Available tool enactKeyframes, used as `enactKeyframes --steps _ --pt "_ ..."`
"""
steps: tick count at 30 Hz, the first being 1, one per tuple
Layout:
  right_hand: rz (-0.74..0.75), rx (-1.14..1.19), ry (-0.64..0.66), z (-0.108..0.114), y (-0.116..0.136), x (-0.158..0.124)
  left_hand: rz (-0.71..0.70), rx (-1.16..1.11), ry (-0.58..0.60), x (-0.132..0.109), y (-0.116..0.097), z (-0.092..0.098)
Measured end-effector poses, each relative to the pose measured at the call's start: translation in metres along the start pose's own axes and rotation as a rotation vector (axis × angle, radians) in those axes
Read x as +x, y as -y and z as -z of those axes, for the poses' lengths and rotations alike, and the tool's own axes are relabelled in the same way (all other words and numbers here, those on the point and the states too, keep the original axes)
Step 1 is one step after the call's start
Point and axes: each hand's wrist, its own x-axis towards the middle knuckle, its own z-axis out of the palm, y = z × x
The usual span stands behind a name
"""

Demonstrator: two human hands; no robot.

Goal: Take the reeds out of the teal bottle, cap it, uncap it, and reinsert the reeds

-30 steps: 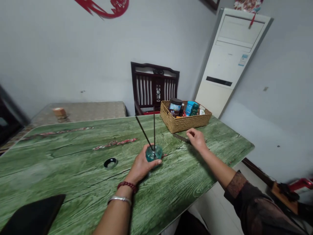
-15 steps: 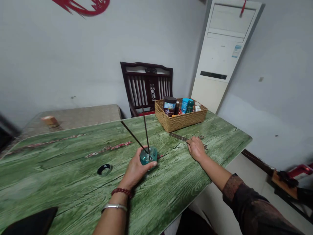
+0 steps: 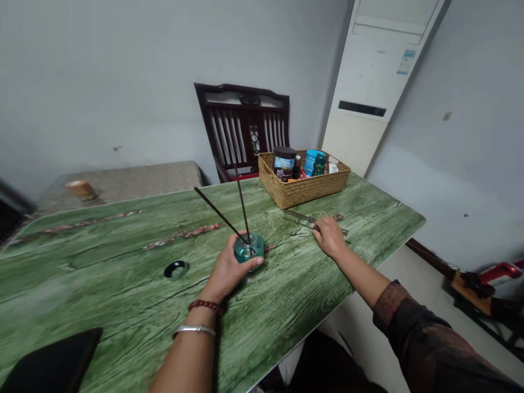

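My left hand (image 3: 227, 267) is wrapped around a small teal glass jar (image 3: 249, 248) on the green wood-pattern table top (image 3: 123, 295). Two thin dark reed sticks (image 3: 221, 215) stand in the jar, leaning away from me at different angles. My right hand (image 3: 329, 237) rests with curled fingers on a few loose dark sticks (image 3: 298, 217) lying on the table. Whether those fingers pinch the sticks is hidden.
A woven wicker basket (image 3: 303, 194) of jars and bottles sits at the far table edge, behind the loose sticks. A black ring (image 3: 176, 269) lies left of the jar. A dark flat object (image 3: 53, 363) lies at the near left corner. A wooden chair (image 3: 245, 125) stands beyond the table.
The view has swung, lifting the scene in the frame. My right hand has moved down onto the loose sticks. My left hand keeps its hold on the jar.
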Motion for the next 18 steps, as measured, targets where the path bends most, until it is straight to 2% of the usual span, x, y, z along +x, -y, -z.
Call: enactKeyframes --steps 3,7,11,14,18 --pt "-0.003 -0.005 0.006 -0.001 0.001 -0.001 -0.011 -0.037 0.007 -0.002 -0.001 0.0" --pt "-0.007 -0.069 0.09 -0.002 0.006 -0.001 -0.001 -0.05 -0.003 -0.004 0.002 0.001" --pt "0.02 -0.03 0.109 0.013 0.014 0.001 -0.006 -0.064 0.003 -0.004 0.002 0.0" --pt "0.026 0.211 -0.01 0.037 0.027 0.011 -0.011 -0.093 0.0 -0.005 0.0 0.0" --pt "0.053 0.756 -0.235 0.081 0.058 0.035 -0.022 -0.115 -0.008 -0.005 -0.002 -0.001"
